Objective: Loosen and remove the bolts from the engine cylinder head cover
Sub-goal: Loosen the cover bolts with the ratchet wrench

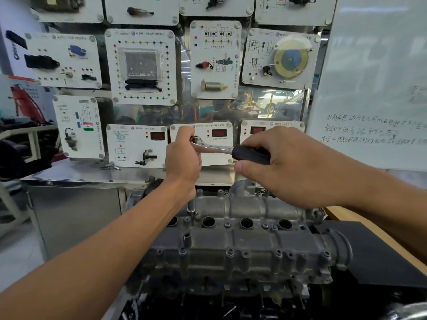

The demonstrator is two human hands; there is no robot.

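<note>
Fingers (184, 132) of left hand (182, 158) curl over ratchet head (196, 140); right hand (300, 167) grips black handle (250, 155). Socket (191, 209) sits on hidden bolt, rear left of cylinder head cover (242, 241). Risk: uneven pull tilts socket, slips off, rounds bolt head.

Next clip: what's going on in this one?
A person is working a ratchet wrench above an engine's cylinder head cover. The left hand grips the wrench's head, and the right hand holds its black handle. A socket extension shows below the left wrist and stands on the cover's left part, apparently on a bolt. Other bolts sit in the cover, not yet removed.
</note>
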